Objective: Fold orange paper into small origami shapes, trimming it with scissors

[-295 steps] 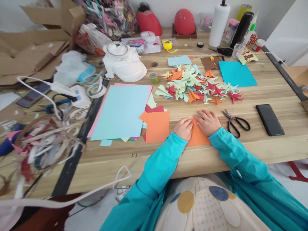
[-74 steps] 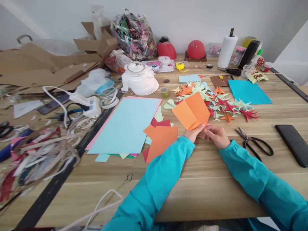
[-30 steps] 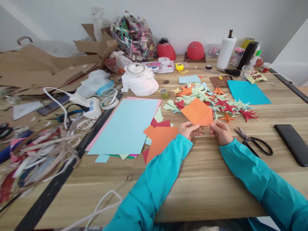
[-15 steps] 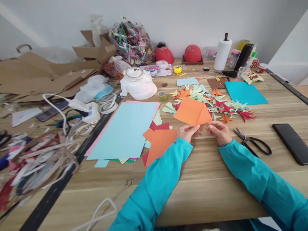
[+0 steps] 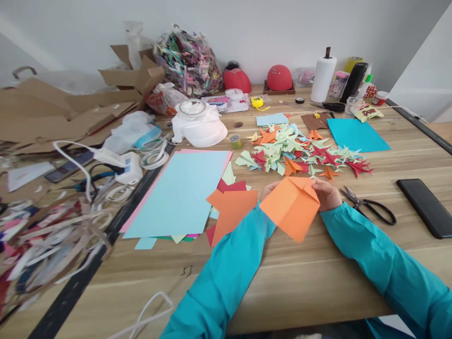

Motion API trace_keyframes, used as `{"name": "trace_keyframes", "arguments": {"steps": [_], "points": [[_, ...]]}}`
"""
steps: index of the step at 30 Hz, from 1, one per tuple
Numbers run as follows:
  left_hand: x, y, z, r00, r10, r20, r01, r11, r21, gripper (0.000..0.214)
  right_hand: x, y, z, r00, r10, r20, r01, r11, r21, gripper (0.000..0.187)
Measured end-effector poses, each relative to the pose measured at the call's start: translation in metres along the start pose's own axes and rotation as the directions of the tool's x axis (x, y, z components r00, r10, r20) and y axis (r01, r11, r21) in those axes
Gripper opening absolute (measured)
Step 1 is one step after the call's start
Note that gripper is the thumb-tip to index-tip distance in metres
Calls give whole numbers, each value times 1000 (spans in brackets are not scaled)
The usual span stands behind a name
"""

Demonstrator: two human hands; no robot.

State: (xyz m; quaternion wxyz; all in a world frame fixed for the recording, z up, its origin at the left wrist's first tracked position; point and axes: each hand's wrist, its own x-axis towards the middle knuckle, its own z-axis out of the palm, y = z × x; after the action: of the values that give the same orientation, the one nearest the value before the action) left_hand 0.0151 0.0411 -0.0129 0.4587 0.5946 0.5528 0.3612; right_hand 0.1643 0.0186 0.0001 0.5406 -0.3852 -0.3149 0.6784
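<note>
A sheet of orange paper, creased and with folded flaps along its upper edge, is held tilted above the table. My right hand pinches its upper right corner. Behind its left side is my left hand, closed on the sheet, with the fingers mostly hidden. Just beyond lies a heap of folded paper shapes in pale green, orange, red and blue. To the left of my hands are orange paper pieces. Black-handled scissors rest to the right of my right hand.
A stack of coloured sheets, light blue paper on top, lies left of centre. Farther right are a blue-green sheet and a black phone. Cables, a power strip and ribbon scraps crowd the left side.
The orange paper has turned over and come down toward me, now showing its folded flaps. My right hand, apart from the sheet before, now grips its corner.
</note>
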Motion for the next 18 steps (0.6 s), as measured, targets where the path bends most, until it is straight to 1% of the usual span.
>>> {"name": "trace_keyframes", "arguments": {"steps": [1,2,3,4,5,7,9,14,16,18], "points": [[0,-1,-3,1000,6,15,-5,997,-74,36,-2,1,0,998,40,43,-39,999,-30,15],[-2,-1,-6,998,-4,60,18,973,-232,32,-3,2,0,993,81,84,-75,994,-76,14],[-3,-2,-9,992,-14,128,64,916,-395,29,-4,4,0,985,123,122,-107,985,-135,13],[-5,-3,-11,980,-14,199,114,858,-501,29,-5,5,-1,976,155,154,-123,973,-196,13],[-6,-3,-13,964,-8,265,160,817,-555,31,-6,7,-2,968,173,183,-124,959,-255,13],[-9,-3,-15,936,4,352,200,816,-543,34,-7,8,-4,956,179,231,-90,933,-349,13],[-10,-1,-15,919,31,394,187,845,-502,34,-8,7,-4,949,176,262,-54,908,-416,14],[-12,3,-13,899,127,419,53,919,-391,30,-9,1,-1,937,207,281,-24,842,-539,16],[-12,3,-13,895,145,423,33,922,-386,29,-9,1,1,942,200,270,-22,839,-544,18],[-12,1,-12,901,144,409,37,915,-402,31,-9,2,2,954,168,249,-7,841,-541,19]]}}
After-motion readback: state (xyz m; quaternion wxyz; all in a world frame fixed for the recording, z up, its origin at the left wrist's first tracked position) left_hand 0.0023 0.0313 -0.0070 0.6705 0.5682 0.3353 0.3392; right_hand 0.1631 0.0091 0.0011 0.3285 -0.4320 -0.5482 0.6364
